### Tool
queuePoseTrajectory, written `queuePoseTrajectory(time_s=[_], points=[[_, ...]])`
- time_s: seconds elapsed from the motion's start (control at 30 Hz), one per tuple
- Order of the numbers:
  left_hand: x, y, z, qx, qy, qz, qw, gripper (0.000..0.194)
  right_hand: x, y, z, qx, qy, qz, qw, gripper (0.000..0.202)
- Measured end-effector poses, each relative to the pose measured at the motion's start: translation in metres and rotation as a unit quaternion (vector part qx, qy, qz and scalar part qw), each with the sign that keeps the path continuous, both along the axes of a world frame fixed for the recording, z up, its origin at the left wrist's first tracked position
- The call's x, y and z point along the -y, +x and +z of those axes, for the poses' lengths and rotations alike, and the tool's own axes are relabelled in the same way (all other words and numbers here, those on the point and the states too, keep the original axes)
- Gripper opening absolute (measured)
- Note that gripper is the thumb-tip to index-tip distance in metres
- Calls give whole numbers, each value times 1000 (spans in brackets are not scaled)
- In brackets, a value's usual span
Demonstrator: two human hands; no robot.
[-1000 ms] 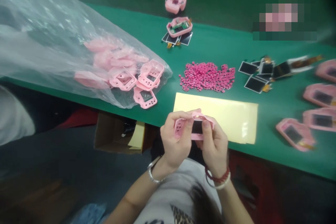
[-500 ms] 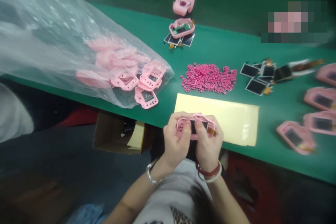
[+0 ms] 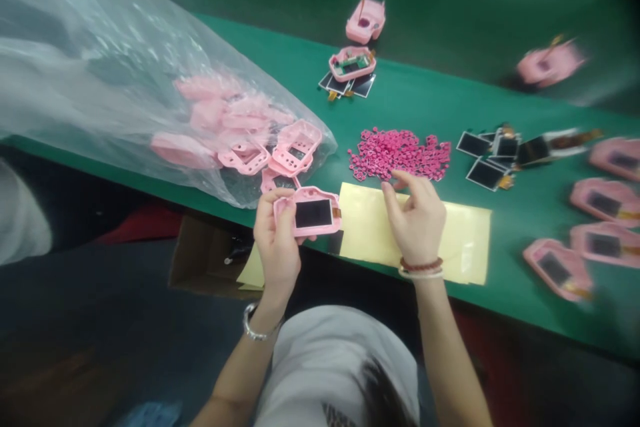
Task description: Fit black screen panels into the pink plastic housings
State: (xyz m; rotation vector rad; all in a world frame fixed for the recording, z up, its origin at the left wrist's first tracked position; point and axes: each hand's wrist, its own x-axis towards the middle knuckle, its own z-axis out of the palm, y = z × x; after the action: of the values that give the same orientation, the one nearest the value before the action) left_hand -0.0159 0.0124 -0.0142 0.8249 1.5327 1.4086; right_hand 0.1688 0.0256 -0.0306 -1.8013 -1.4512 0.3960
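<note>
My left hand (image 3: 279,243) grips a pink plastic camera shell (image 3: 327,227) by its left end, thumb on top. A dark screen (image 3: 313,213) sits inside that shell, with a short orange ribbon (image 3: 337,213) at its right end. Over the yellow sheet (image 3: 365,213) hovers my right hand (image 3: 417,220), thumb and forefinger slightly apart at the near edge of a heap of small magenta buttons (image 3: 395,152). Nothing shows between those fingers; the other fingers are curled.
At left, a clear plastic bag (image 3: 125,80) spills pink shells (image 3: 296,147). Loose screens (image 3: 487,173) lie right of the buttons. Several screen-fitted shells (image 3: 557,270) stand at far right. Behind are a shell with a green circuit board (image 3: 353,65) and upright pink casings (image 3: 366,20).
Both hands were together on the pink shell. My right hand has let go and moved up right to the magenta buttons; my left has carried the shell left.
</note>
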Motion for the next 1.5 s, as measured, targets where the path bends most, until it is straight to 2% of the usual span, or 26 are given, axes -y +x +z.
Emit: queuePoseTrajectory(time_s=[0.1,0.2,0.27,0.43,0.63,0.77,0.83,0.9,0.97,1.03,1.1,1.3,1.37,1.5], points=[[-1,-1,-1,16,-8,-44,999,14,-18,1,-14,170,31,7,985,28],[5,4,-4,29,-21,-92,995,18,-22,-2,-17,205,61,2,977,17],[7,6,-7,38,-25,-112,993,17,-19,-1,-13,182,80,-16,980,21],[3,5,-9,32,-29,-135,990,18,-15,10,-5,49,81,-25,995,24],[1,13,0,23,-39,-159,986,21,-15,14,0,34,132,-38,990,15],[4,19,2,32,-50,-176,983,22,-6,14,14,-27,108,-20,994,15],[5,21,1,45,-56,-191,979,24,2,13,26,-57,77,18,995,15],[6,22,1,47,-58,-214,974,30,12,11,40,-65,33,132,989,13],[7,23,2,37,-57,-240,968,37,19,7,51,-27,-12,273,962,15],[9,24,3,37,-69,-267,960,45,24,2,55,40,-31,352,935,16],[11,27,5,53,-84,-286,953,51,25,-5,54,99,-19,351,931,15],[19,34,10,110,-94,-292,945,58,29,-14,48,191,37,273,942,17],[22,33,11,91,-92,-289,949,59,31,-11,49,186,36,280,941,16],[23,32,14,54,-81,-302,948,62,33,-4,52,111,24,323,939,7]])
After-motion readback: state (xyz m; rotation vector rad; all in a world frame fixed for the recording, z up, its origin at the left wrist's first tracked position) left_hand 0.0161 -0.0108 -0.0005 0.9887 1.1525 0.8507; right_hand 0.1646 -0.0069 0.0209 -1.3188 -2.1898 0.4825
